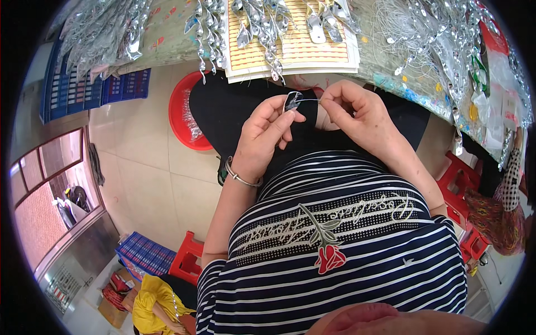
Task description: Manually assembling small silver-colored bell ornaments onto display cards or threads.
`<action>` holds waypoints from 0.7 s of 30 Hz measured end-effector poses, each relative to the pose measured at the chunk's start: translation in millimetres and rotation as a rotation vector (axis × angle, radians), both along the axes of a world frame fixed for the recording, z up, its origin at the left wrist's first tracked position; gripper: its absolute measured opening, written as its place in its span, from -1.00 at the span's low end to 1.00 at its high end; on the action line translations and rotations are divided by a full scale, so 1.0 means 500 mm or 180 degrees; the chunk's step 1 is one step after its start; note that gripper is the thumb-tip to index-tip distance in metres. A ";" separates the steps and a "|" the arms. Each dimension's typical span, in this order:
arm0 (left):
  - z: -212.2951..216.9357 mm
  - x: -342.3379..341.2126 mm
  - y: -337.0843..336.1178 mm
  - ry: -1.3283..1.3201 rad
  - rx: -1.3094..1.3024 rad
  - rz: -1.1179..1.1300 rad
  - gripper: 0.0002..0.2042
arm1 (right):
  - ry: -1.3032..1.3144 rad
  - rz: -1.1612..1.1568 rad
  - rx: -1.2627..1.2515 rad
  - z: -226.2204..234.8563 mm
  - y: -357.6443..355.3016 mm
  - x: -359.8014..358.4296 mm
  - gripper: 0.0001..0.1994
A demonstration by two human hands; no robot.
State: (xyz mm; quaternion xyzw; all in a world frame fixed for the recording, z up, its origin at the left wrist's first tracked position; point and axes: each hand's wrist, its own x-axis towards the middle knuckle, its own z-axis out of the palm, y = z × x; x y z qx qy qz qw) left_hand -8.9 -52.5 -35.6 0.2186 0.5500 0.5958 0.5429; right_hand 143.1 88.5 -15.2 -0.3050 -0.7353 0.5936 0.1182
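My left hand (267, 134) pinches a small shiny silver leaf-shaped piece (292, 100) between thumb and fingers, held above my lap. My right hand (357, 114) is right beside it, fingertips pinched on a thin thread or wire (311, 100) that runs to the piece. A metal bangle (241, 178) sits on my left wrist. Both hands hover just below the edge of the worktable (391, 72).
The worktable carries bundles of silver leaf pieces (262, 22), a lined yellow card (296, 50) and tangled thread (413, 28). A red basin (184, 111) stands on the tiled floor at left. Blue crates (89, 89), red stools (460, 184) and a yellow cloth (151, 301) lie around.
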 end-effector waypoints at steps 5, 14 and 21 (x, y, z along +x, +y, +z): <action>0.001 0.001 0.001 0.0021 -0.0018 -0.0065 -0.70 | 0.0079 0.0097 0.0055 0.001 0.000 0.001 -0.94; -0.002 0.001 0.002 -0.0007 -0.0050 -0.0013 -0.70 | 0.0124 0.0089 0.0050 0.005 0.003 0.000 -0.94; -0.005 0.005 0.002 -0.0011 -0.0128 0.0000 -0.71 | 0.0368 0.0155 -0.0035 -0.007 -0.007 0.003 -0.94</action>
